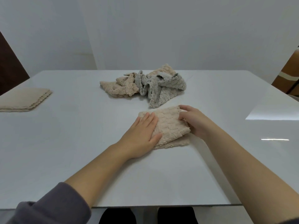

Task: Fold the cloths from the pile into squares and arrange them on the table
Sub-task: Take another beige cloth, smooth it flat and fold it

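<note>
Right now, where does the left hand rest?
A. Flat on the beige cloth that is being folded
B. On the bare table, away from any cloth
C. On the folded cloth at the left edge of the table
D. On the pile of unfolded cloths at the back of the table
A: the left hand lies palm down on the beige cloth, while the right hand grips its other side.

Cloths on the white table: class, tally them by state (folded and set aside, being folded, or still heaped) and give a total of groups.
Folded beige cloth stack set aside at left: 1
Beige fluffy cloth under left hand and right hand: 1
Tangled beige-and-grey pile: 1; cloths inside cannot be counted
Total: 3
</note>
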`<state>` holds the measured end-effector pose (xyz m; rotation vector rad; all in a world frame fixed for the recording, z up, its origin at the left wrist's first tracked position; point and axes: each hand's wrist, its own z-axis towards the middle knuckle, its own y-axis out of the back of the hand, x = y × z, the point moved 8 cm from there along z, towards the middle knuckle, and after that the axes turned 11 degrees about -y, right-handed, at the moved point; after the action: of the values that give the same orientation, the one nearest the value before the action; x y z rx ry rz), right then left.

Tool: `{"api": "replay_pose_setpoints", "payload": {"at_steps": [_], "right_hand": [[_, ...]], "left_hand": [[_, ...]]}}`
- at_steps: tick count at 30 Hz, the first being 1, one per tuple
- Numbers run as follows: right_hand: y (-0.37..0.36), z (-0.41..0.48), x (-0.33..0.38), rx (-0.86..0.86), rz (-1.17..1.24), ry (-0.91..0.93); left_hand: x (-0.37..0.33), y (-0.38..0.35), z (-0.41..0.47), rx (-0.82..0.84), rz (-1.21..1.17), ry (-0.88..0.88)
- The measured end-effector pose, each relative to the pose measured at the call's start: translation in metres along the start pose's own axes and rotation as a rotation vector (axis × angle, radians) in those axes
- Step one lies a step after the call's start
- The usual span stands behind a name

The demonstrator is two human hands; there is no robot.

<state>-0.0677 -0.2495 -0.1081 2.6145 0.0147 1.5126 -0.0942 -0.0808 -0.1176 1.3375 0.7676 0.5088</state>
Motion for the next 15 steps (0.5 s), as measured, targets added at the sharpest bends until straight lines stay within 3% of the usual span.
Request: {"api": "replay_pose_setpoints", "payload": {"at_steps": [4, 6, 9, 15], "right_hand": [[0.011, -0.008, 0.031, -0.335, -0.456, 0.343], [-0.002, -0.013, 0.045, -0.337, -0.565, 0.468], [-0.017, -0.013, 0.055, -0.234, -0.604, 0.489], [0.018, 0.003, 0.039, -0.330, -0.446, 0.338]], "left_hand": [[-0.001, -0.003, 0.001, 0.035, 0.049, 0.003], [-0.002, -0.003, 0.002, 0.051, 0.067, 0.000], [-0.002, -0.003, 0.001, 0.043, 0.043, -0.010], [-0.008, 0.017, -0.009, -0.150, -0.080, -0.006]]}}
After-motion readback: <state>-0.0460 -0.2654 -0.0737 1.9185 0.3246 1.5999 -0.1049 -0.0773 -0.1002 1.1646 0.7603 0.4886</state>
